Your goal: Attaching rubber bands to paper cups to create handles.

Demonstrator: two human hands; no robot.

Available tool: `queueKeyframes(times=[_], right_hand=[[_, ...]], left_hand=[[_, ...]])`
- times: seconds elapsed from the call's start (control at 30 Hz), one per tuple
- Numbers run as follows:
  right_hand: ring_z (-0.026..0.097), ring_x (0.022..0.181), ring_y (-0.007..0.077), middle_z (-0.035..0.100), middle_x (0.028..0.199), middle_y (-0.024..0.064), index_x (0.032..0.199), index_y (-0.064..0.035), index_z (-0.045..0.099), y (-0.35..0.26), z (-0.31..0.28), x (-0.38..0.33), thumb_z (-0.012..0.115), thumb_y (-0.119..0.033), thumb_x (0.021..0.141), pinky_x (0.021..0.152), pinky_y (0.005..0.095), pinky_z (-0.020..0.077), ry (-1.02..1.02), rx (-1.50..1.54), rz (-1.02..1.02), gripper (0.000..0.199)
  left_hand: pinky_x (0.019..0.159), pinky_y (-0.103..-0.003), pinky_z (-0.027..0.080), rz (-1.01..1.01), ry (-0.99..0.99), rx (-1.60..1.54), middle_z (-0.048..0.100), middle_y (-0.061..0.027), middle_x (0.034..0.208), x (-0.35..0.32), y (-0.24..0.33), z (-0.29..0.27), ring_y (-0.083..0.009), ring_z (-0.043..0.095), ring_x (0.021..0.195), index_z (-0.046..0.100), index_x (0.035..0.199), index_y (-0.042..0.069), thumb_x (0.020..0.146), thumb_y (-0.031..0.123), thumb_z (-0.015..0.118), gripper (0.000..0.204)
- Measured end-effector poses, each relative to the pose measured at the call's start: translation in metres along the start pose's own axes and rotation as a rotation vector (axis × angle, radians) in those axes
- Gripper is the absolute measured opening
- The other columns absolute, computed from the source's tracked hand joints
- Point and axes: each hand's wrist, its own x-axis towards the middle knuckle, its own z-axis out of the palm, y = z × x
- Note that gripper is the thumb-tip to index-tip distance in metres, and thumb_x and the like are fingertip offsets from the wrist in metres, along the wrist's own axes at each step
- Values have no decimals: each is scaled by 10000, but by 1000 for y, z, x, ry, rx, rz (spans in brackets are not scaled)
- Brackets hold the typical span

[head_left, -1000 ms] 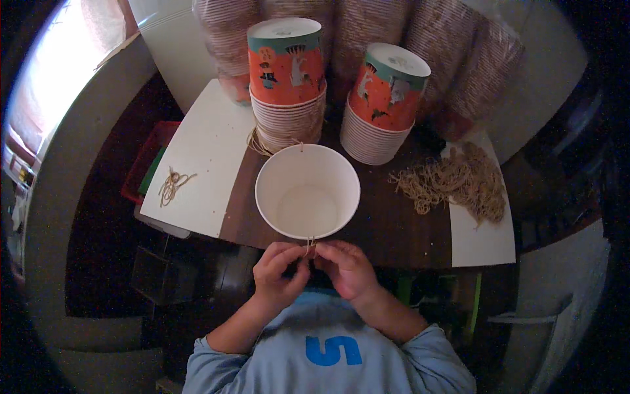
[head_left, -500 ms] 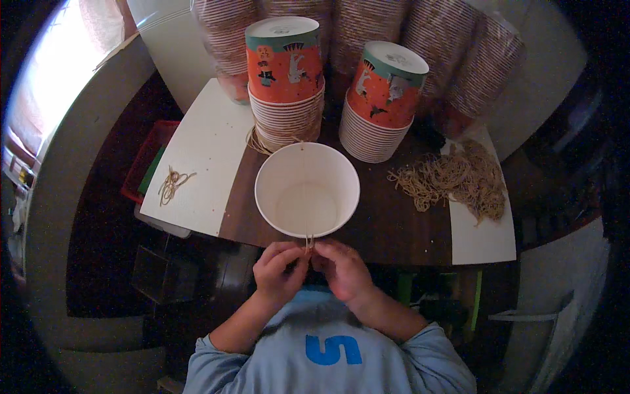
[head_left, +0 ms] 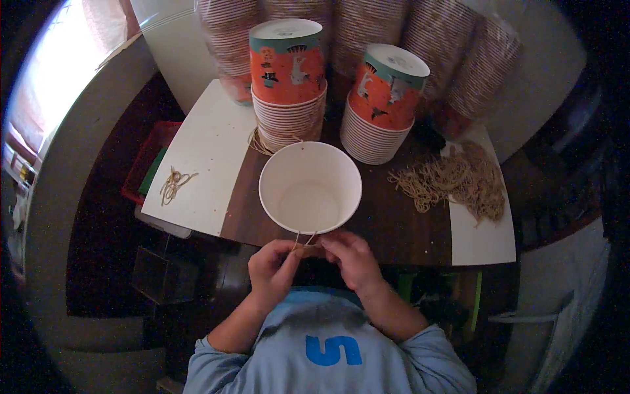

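A paper bucket (head_left: pixel 275 187) with a white inside stands mouth up on the table, close to its front edge. Two strands of thin tan cord (head_left: pixel 296 240) come off the near side of its rim and spread apart downward. My left hand (head_left: pixel 270 266) pinches cord between thumb and fingers. On the other side, my right hand (head_left: pixel 353 260) is also closed on cord, just below the rim. Between my fingertips the cord is partly hidden, so I cannot tell whether it is knotted.
Two upside-down stacks of orange-and-green paper buckets, a left stack (head_left: pixel 289 75) and a right stack (head_left: pixel 386 92), stand behind. Further back are bagged bucket stacks (head_left: pixel 367 33). A tangled cord pile (head_left: pixel 469 177) lies right; a small cord bundle (head_left: pixel 174 186) lies left.
My hands have moved apart, and the cord strands, close together before, now spread. The bucket has shifted very slightly right.
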Motion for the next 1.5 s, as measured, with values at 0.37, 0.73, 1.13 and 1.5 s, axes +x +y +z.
queueKeyframes(times=[0.37,0.73,1.13,1.5], right_hand=[[550,814,305,562,872,131,880,-38,549,-8,2,0,601,-124,804,719,383,425,332,-1048,-760,126],[547,848,238,565,1059,88,960,-101,620,-45,12,-7,704,-89,643,732,355,427,-12,-1141,-1334,328],[534,880,224,593,885,16,832,-133,590,-26,-12,3,697,-169,688,799,415,387,45,-1173,-1362,183],[566,807,205,607,806,10,797,-145,636,-48,-10,6,715,-198,680,771,343,376,-172,-1333,-1010,151]], left_hand=[[718,-240,487,-112,-96,-316,641,-74,846,3,10,0,-113,597,776,607,892,-28,853,24,570,74],[682,-294,479,374,-85,95,627,-112,839,12,18,-6,-214,598,763,626,868,29,747,-10,654,130],[740,-337,429,97,-277,-933,595,-98,794,9,1,-17,-211,557,765,594,764,22,815,88,617,87],[639,-301,444,-39,-268,-1144,587,-87,798,35,-13,-26,-194,552,744,593,822,26,831,112,605,87]])
